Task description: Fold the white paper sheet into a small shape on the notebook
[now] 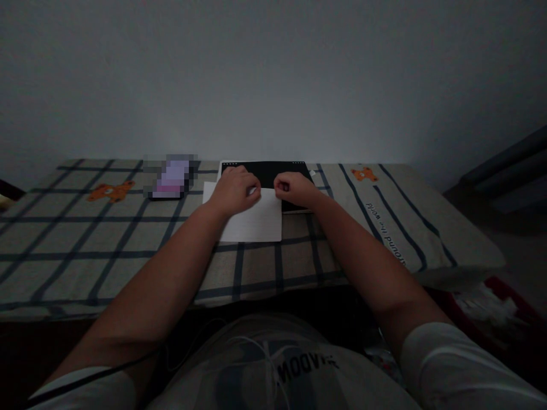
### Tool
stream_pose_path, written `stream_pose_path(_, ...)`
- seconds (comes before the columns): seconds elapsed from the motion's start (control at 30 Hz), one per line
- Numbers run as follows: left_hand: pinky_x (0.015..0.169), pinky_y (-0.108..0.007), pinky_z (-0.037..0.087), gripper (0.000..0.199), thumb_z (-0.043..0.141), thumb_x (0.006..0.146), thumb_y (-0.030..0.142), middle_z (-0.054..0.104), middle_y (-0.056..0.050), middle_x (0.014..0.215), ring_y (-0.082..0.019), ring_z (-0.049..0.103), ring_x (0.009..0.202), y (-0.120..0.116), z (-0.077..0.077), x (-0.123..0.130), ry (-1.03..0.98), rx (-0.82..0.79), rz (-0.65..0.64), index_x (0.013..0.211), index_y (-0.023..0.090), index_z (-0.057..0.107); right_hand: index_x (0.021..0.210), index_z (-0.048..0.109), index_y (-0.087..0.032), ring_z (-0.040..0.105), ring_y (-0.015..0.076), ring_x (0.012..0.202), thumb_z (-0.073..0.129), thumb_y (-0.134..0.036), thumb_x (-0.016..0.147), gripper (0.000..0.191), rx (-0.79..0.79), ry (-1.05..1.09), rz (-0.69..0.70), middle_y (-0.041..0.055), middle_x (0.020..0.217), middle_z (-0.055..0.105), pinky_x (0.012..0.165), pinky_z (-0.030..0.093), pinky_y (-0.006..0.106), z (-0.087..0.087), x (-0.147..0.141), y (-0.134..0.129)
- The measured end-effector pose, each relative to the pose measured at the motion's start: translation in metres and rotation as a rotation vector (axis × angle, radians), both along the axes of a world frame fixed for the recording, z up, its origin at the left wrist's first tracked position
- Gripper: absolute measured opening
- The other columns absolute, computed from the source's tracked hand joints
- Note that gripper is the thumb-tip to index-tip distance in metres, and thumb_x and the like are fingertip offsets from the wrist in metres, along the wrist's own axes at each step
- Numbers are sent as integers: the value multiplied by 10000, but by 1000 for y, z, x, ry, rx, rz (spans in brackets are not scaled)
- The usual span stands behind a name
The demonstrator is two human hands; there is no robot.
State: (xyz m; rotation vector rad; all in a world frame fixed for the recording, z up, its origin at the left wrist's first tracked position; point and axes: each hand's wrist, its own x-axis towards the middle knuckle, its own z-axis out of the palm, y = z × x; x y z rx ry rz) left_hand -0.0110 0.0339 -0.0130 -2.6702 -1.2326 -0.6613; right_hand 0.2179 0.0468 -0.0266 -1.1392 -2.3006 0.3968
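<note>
A white sheet of paper (252, 225) lies partly over a dark, flat pad (267, 169) that has rows of small white holes or dots at its far corners. My left hand (236, 191) is over the far left part of the sheet, thumb and fingers curled together at its far edge. Close by on the right, my right hand (294, 188) is closed in a pinch at the sheet's far right corner. The fingertips are small and dim, and partly hide the paper's edge between them.
A phone (171, 177) with a lit, blurred screen rests to the left on the checked tablecloth (141, 239). A plain wall (273, 80) stands behind the table. Low on the right, a red container (519, 302) holds whitish plastic.
</note>
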Motion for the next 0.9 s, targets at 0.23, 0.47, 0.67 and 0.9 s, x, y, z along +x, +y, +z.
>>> stream_pose_path(0.23,870,-471,476,264,533,849,314,755,-110,872,-308,656,945,6,0,-8,-40,-19,19,866,197,770,748,611,-190,516,152,684,614,-188,751,5,21,-16,-65,9,755,624,637,338,287,-1,10,5)
stream_pose_path(0.47,849,-450,486,249,547,843,294,756,-108,855,-294,656,915,7,-3,-7,-29,-34,10,862,186,771,866,692,-156,543,173,710,571,-222,842,140,58,50,-103,47,801,657,664,373,303,0,18,9)
stream_pose_path(0.67,817,-408,485,256,557,862,293,766,-107,884,-285,660,935,-2,-3,5,16,-72,28,905,177,780,1059,751,-135,614,210,880,593,-337,947,280,72,-34,132,100,957,726,814,432,324,-6,-3,2)
stream_pose_path(0.9,827,-402,493,270,561,869,303,760,-109,894,-286,661,939,-1,-4,6,-1,-71,2,932,181,793,952,749,-143,620,212,920,585,-253,950,198,45,-95,119,105,969,738,849,420,321,-5,-9,2)
